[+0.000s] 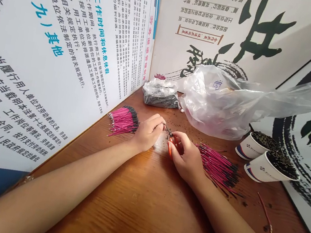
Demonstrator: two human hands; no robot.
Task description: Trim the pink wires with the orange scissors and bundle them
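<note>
orange-handled scissors point(169, 149) are resting in the right hand point(186, 154), whose fingers are grasping the handles; the blades are pointing toward 11 o'clock, beside the left hand point(149, 132), whose fingers are pinching something too small to tell. pink wires point(121, 121) are lying on the table point(134, 208) at 9 o'clock from the left hand, a second bundle point(218, 169) at 4 o'clock from the right.

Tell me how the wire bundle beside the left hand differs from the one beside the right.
The left bundle is compact; the right bundle is looser and spreads wider. The left bundle shows almost whole, while the right hand partly hides the right bundle. Both are pink, with black ends.
</note>
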